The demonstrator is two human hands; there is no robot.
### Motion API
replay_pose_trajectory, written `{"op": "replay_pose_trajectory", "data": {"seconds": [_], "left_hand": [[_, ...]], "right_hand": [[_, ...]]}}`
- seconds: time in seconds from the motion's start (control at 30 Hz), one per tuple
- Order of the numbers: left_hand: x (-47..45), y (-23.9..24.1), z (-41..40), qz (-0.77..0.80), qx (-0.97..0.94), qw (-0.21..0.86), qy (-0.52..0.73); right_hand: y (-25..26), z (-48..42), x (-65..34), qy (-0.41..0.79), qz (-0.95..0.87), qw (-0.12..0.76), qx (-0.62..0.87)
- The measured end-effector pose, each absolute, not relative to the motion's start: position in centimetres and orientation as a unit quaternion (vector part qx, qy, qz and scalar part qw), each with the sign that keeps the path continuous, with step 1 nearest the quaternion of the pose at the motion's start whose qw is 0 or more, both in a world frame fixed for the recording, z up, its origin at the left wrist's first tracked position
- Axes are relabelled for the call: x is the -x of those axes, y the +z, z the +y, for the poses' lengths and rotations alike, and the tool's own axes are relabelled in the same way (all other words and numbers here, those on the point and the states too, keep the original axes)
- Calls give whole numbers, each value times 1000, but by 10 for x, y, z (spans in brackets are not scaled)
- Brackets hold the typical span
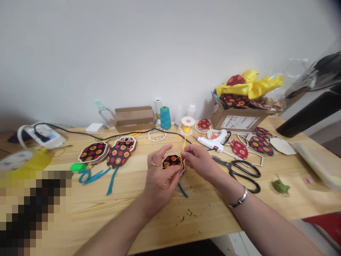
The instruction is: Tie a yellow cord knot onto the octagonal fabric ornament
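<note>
Scissors (pixel 243 173) right of hands; glue gun (pixel 213 142) behind scissors

- You sat at a home craft corner: a wooden table (pixel 207 213) against a bare wall.
- Glue gun (pixel 214 142), scissors (pixel 243 172), thread spools (pixel 165 117) and fabric-covered pieces (pixel 93 152) lay around you.

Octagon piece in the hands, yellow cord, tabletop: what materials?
Octagon piece, held by left hand and right hand: printed fabric, matte, over a pale base that looks like thin cut wood at its edge. Yellow cord: likely braided synthetic, slight sheen. Table: light wood, visible grain, probably pine.
</note>
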State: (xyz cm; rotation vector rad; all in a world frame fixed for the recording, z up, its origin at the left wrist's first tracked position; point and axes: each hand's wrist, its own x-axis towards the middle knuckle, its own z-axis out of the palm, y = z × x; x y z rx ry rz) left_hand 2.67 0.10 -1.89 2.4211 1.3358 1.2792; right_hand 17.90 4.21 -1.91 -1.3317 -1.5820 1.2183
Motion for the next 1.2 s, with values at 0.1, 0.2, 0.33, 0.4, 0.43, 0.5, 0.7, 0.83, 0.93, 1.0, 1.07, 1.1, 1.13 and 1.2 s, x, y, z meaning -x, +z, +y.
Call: {"op": "replay_pose_trajectory", "data": {"seconds": [0.1,0.2,0.33,0.4,0.43,0.5,0.7,0.83,0.93,1.0,1.07,1.1,1.13,1.2], "left_hand": [[-27,-21,1,437,-807,43,394],[-27,-26,3,436,-815,54,378],[-26,-30,3,428,-807,120,387],[-26,-27,2,443,-781,190,397],[-26,-24,1,462,-754,238,402],[-26,-17,2,495,-674,364,411],[-27,-9,11,494,-495,608,377],[-25,-13,14,485,-504,621,354],[-22,-14,14,496,-511,613,343],[-21,-14,14,502,-516,603,344],[-21,-14,14,498,-509,608,351],[-21,-15,15,492,-498,619,356],[-22,-15,15,484,-485,632,362],[-22,-18,15,465,-454,662,373]], "right_hand": [[-18,39,-176,553,-559,379,488],[-12,35,-173,635,-505,385,440],[-9,33,-173,667,-488,375,419],[-12,34,-174,656,-502,371,425],[-13,35,-175,646,-512,368,430],[-16,36,-176,612,-541,362,449],[-12,35,-174,499,-630,323,499],[-10,33,-174,499,-635,318,497],[-11,35,-175,515,-630,312,490],[-12,36,-176,530,-626,312,480],[-12,37,-176,547,-617,314,470],[-13,37,-176,555,-612,315,466],[-13,37,-176,563,-608,315,462],[-12,37,-176,581,-598,314,453]]}}
